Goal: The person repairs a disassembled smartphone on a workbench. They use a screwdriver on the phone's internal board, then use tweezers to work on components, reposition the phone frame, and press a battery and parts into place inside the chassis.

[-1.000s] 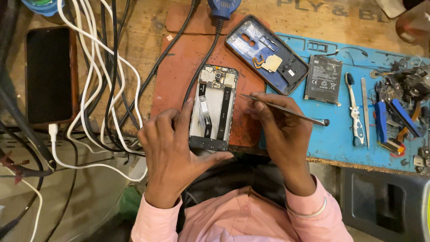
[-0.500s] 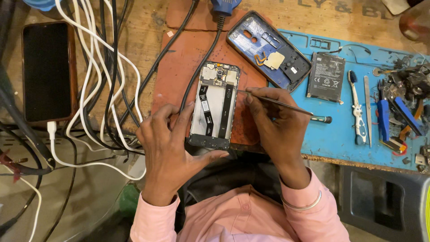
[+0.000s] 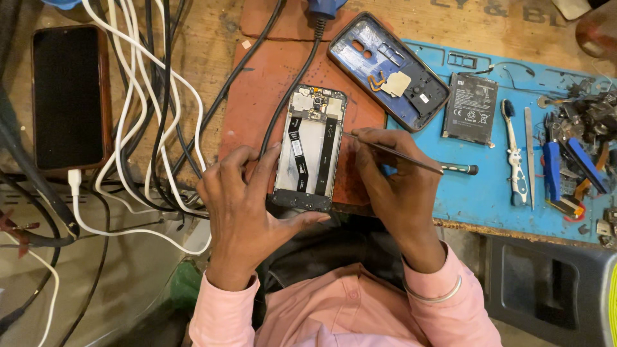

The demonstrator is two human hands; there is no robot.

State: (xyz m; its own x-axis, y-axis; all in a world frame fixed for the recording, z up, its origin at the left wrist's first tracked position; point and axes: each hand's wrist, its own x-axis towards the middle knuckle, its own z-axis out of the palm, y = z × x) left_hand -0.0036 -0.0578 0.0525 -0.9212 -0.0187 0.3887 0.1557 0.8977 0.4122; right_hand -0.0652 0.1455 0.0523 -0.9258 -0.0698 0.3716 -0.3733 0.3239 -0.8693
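Rust-red mat [image 3: 257, 96] carries opened phone [image 3: 310, 149]. Left hand [image 3: 247, 212] fingers clasp its lower left edge; right hand [image 3: 398, 186] pinches screwdriver [image 3: 411, 160], tip touching phone's right edge.

The left hand [image 3: 241, 205] covers the lower left edge of the opened phone [image 3: 310, 148], and its thumb hides part of the bottom end. The right hand [image 3: 402, 186] hides the middle of the thin tool [image 3: 411, 159], so the grip of its fingers [image 3: 369, 144] cannot be made out. At the top edge a blue plug [image 3: 324, 6] is cut off. The heap of small tools [image 3: 578, 154] at the right edge is too cluttered to tell apart. Cables [image 3: 148, 96] run out of frame at upper left.
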